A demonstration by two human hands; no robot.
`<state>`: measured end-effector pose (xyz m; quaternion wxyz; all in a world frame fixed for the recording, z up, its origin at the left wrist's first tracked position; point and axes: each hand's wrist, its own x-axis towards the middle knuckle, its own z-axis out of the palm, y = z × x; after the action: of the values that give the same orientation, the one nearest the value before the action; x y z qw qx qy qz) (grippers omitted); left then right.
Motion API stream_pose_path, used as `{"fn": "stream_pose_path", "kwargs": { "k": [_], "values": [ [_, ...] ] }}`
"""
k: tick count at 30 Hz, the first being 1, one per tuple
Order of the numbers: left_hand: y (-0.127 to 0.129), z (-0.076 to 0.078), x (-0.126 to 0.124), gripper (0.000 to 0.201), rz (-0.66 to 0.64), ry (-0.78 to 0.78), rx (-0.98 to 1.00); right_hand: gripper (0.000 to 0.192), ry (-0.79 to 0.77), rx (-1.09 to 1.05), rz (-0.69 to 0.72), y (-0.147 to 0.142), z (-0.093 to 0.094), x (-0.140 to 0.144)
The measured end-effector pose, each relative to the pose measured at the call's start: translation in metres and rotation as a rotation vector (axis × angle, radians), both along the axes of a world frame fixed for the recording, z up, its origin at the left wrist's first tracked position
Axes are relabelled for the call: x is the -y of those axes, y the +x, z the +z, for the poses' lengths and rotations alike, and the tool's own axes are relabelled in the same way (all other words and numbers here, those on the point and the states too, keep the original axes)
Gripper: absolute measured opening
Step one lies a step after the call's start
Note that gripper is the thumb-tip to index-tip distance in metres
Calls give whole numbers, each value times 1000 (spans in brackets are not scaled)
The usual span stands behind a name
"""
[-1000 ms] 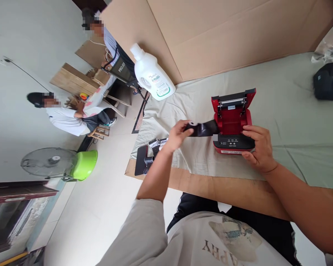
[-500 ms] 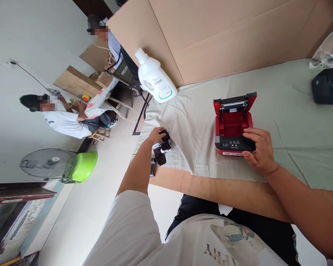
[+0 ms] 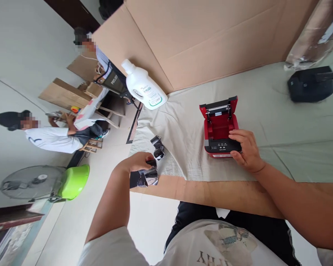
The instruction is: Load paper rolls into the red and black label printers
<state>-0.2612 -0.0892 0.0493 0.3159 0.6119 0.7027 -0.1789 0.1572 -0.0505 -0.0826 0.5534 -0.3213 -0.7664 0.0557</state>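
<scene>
Steadying the red device (image 3: 222,130) near the middle of the cloth-covered surface (image 3: 185,125), your right hand (image 3: 246,147) rests partly open, fingers on its top and thumb at its front edge. Your left hand (image 3: 143,161) bends its fingers over a dark glossy piece (image 3: 152,176) near the surface's left corner; whether it has a firm hold cannot be told. Opening up looks done: the lid (image 3: 222,105) stands raised and no roll shows in the red bay. Lowering that lid appears undone. By count: one red device, one white bottle (image 3: 147,89), one black object (image 3: 311,85) at far right, two small dark rolls (image 3: 159,152) just beyond your left hand, and at least one glossy piece beneath it, exact number hidden
</scene>
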Motion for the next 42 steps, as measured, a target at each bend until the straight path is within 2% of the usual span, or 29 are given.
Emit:
{"fn": "stream_pose_path", "kwargs": {
  "k": [2, 4, 6, 9, 12, 14, 16, 19, 22, 24, 26, 29, 31, 32, 34, 37, 42],
  "values": [
    [31, 21, 0, 39, -200, -126, 309, 39, 13, -13, 13, -1, 0, 0],
    [65, 31, -6, 45, -335, -124, 588, 41, 23, -14, 12, -2, 1, -1],
    [100, 27, -19, 44, -380, -13, 784, 48, 29, -14, -4, -4, 1, -1],
    [152, 4, -53, 38, -356, 218, 989, 65, 28, -9, -28, -5, 1, 0],
    [196, -20, -90, 32, -380, 355, 1043, 64, 28, 4, -40, -4, 1, 2],
    [217, -31, -107, 29, -442, 432, 911, 58, 40, 23, -39, -3, 1, 5],
    [231, -39, -116, 27, -530, 508, 670, 49, 39, 59, -30, -2, 2, 7],
    [240, -48, -120, 27, -639, 558, 355, 35, 8, 90, -4, -1, 1, 8],
    [241, -55, -117, 26, -651, 596, 264, 33, -24, 96, 13, 0, -1, 8],
    [239, -58, -111, 19, -649, 671, 328, 33, -42, 112, -4, 0, -2, 8],
    [236, -58, -103, 13, -636, 811, 471, 32, -45, 129, -28, 0, -2, 9],
    [228, -54, -93, 20, -536, 1161, 663, 31, -20, 138, -37, -1, -1, 9],
    [223, -52, -92, 29, -429, 1358, 667, 30, 24, 144, -44, -1, 1, 9],
    [220, -51, -94, 36, -387, 1401, 649, 29, 54, 149, -51, -1, 2, 9],
    [215, -54, -97, 51, -356, 1370, 643, 27, 107, 164, -67, -1, 2, 9],
    [211, -63, -92, 58, -376, 1274, 716, 24, 116, 191, -62, 0, 3, 11],
    [209, -89, -51, 56, -386, 1256, 803, 23, 142, 153, -116, -1, 3, 12]
  ]
}}
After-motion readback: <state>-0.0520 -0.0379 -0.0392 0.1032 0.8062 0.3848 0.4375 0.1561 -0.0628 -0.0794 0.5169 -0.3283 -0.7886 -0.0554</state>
